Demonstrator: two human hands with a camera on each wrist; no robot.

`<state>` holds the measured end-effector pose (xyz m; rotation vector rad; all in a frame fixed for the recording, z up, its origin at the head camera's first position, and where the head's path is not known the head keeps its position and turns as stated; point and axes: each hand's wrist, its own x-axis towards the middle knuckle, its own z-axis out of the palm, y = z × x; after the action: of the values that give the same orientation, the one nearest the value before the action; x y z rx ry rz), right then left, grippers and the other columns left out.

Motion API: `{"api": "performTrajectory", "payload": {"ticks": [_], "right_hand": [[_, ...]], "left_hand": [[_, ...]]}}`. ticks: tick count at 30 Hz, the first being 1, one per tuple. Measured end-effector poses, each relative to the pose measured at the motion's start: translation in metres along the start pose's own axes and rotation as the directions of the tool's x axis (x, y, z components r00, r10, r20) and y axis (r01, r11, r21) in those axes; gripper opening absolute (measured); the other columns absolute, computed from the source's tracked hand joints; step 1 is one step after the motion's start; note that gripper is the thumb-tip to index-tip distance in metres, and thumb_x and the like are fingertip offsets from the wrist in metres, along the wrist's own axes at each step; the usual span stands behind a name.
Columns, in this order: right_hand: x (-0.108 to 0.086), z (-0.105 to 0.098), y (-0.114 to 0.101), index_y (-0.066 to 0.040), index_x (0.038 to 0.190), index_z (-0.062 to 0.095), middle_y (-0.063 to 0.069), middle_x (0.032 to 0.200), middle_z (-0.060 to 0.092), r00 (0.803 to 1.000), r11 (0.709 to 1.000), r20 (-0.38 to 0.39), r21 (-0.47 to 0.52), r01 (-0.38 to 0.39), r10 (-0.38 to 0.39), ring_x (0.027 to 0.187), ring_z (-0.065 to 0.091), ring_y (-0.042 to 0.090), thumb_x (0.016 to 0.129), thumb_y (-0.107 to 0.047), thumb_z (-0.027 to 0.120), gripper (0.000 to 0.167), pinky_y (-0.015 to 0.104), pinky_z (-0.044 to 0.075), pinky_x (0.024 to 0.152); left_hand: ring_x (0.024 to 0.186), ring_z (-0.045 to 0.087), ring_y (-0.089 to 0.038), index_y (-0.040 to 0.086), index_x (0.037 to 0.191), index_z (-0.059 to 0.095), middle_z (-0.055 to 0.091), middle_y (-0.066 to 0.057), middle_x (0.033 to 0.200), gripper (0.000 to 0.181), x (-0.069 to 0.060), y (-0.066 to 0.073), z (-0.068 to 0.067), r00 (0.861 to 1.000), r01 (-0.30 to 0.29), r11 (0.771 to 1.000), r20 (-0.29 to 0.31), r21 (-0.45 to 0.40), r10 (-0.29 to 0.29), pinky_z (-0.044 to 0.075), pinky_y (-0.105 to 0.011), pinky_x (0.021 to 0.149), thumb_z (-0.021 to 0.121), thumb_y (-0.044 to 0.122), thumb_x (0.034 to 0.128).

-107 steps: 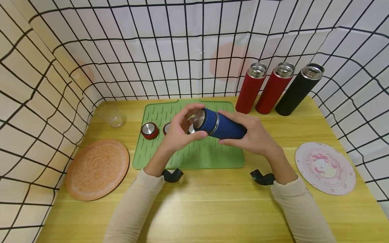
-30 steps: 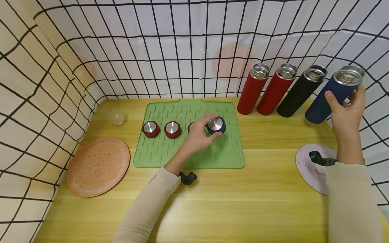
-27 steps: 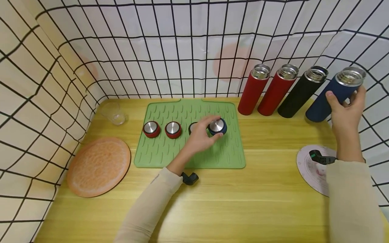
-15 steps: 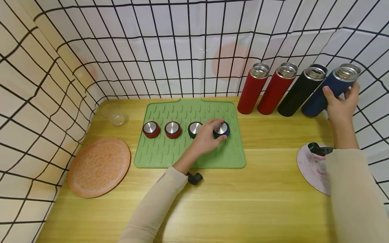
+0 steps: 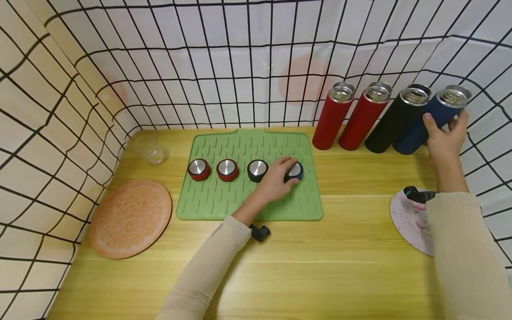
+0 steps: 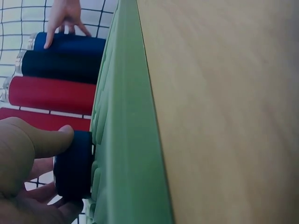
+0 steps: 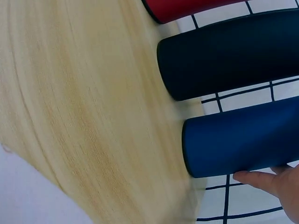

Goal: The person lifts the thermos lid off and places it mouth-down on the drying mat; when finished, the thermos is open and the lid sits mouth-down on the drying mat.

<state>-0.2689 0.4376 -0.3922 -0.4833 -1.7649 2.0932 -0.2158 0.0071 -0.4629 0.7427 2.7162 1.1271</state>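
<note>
My left hand (image 5: 276,180) pinches a blue thermos lid (image 5: 297,170) between thumb and fingers. In the left wrist view, the lid (image 6: 74,165) sits on the green mat (image 5: 224,204), at the right end of a row with two red lids (image 5: 198,169) and a black lid (image 5: 256,170). At the back right, my right hand (image 5: 447,140) grips the open blue thermos (image 5: 440,111), thumb in front. It stands upright beside the black thermos (image 5: 390,126), a narrow gap between their bases in the right wrist view. Two lidless red thermoses (image 5: 331,122) stand further left.
A clear glass (image 5: 150,150) lies tilted at the back left, near the wire grid wall. An orange round mat (image 5: 130,220) lies at the left. My right forearm partly covers a pink-and-white round mat (image 5: 412,222).
Earlier both hands held the capped blue thermos over the mat; now lid and body are apart. Lately the right hand has shifted the body toward the black thermos, and the lid slid slightly right.
</note>
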Motion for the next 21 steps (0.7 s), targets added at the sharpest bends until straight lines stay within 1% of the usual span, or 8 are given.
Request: {"api": "performTrajectory", "payload": {"ticks": [6, 9, 10, 12, 13, 15, 18, 21], "right_hand": [[0.006, 0.003, 0.003, -0.041, 0.147, 0.041, -0.007, 0.156, 0.042, 1.0, 1.0, 0.005, -0.028, 0.007, -0.007, 0.145, 0.043, 0.018, 0.091, -0.018, 0.08, 0.072, 0.016, 0.054, 0.059], [0.007, 0.0, 0.002, -0.043, 0.152, 0.034, -0.006, 0.164, 0.035, 1.0, 0.991, 0.014, -0.132, 0.005, -0.003, 0.151, 0.036, 0.017, 0.092, -0.018, 0.079, 0.079, 0.033, 0.059, 0.093], [0.005, -0.003, 0.001, -0.044, 0.155, 0.028, -0.005, 0.167, 0.029, 1.0, 0.98, 0.02, -0.201, 0.001, 0.003, 0.153, 0.031, 0.016, 0.093, -0.021, 0.077, 0.083, 0.037, 0.052, 0.107], [-0.002, -0.01, -0.001, -0.045, 0.159, 0.018, -0.009, 0.171, 0.02, 1.0, 0.954, 0.012, -0.298, -0.019, 0.024, 0.156, 0.024, 0.012, 0.094, -0.026, 0.076, 0.089, 0.038, 0.027, 0.126], [-0.008, -0.014, -0.003, -0.044, 0.161, 0.013, -0.009, 0.172, 0.016, 1.0, 0.941, 0.002, -0.338, -0.025, 0.027, 0.157, 0.022, 0.01, 0.094, -0.029, 0.075, 0.092, 0.036, 0.016, 0.129], [-0.021, -0.021, -0.006, -0.043, 0.162, 0.007, -0.01, 0.172, 0.014, 0.999, 0.91, -0.023, -0.412, -0.041, 0.034, 0.157, 0.021, 0.008, 0.096, -0.037, 0.071, 0.092, 0.032, 0.017, 0.129], [-0.04, -0.022, -0.011, -0.042, 0.161, 0.013, -0.012, 0.169, 0.022, 0.999, 0.892, -0.048, -0.451, -0.026, 0.005, 0.154, 0.026, 0.008, 0.098, -0.041, 0.067, 0.083, 0.032, 0.024, 0.127], [-0.056, -0.011, -0.013, -0.044, 0.16, 0.018, -0.01, 0.167, 0.026, 0.999, 0.832, 0.008, -0.553, 0.048, -0.052, 0.153, 0.029, 0.011, 0.102, -0.046, 0.058, 0.071, 0.032, 0.028, 0.125]], "left_hand": [[0.147, 0.044, -0.027, 0.006, 0.156, 0.043, 0.038, -0.015, 0.163, 0.063, 0.0, -0.001, 0.001, 1.0, 0.009, 1.0, 0.006, 0.024, -0.01, 0.042, -0.036, 0.118, 0.068, 0.022, 0.1011], [0.148, 0.043, -0.029, 0.007, 0.157, 0.043, 0.037, -0.015, 0.163, 0.065, 0.0, -0.001, -0.001, 1.0, -0.004, 1.0, 0.003, 0.029, 0.003, 0.041, -0.04, 0.119, 0.07, 0.025, 0.0999], [0.148, 0.043, -0.03, 0.008, 0.157, 0.043, 0.037, -0.015, 0.164, 0.066, 0.0, -0.002, -0.002, 1.0, -0.009, 0.999, 0.003, 0.031, 0.009, 0.041, -0.042, 0.119, 0.07, 0.027, 0.0996], [0.148, 0.043, -0.031, 0.009, 0.156, 0.043, 0.038, -0.015, 0.164, 0.067, -0.003, -0.003, -0.003, 1.0, -0.021, 0.999, 0.005, 0.027, 0.021, 0.041, -0.046, 0.119, 0.071, 0.03, 0.099], [0.149, 0.043, -0.031, 0.01, 0.157, 0.044, 0.038, -0.014, 0.164, 0.067, -0.005, -0.003, -0.004, 1.0, -0.023, 1.0, 0.007, 0.02, 0.023, 0.04, -0.047, 0.119, 0.07, 0.032, 0.099], [0.149, 0.043, -0.031, 0.011, 0.157, 0.044, 0.039, -0.012, 0.164, 0.066, -0.009, -0.005, -0.007, 1.0, -0.027, 1.0, 0.004, -0.005, 0.027, 0.04, -0.049, 0.12, 0.069, 0.033, 0.0997], [0.15, 0.041, -0.03, 0.012, 0.156, 0.045, 0.04, -0.011, 0.163, 0.063, -0.014, -0.006, -0.018, 0.999, -0.033, 0.998, -0.015, -0.05, 0.032, 0.038, -0.05, 0.121, 0.068, 0.032, 0.1002], [0.15, 0.041, -0.03, 0.013, 0.155, 0.047, 0.042, -0.011, 0.162, 0.062, -0.021, -0.009, -0.036, 0.998, -0.04, 0.997, -0.056, -0.058, 0.037, 0.038, -0.052, 0.12, 0.069, 0.031, 0.0997]]}}
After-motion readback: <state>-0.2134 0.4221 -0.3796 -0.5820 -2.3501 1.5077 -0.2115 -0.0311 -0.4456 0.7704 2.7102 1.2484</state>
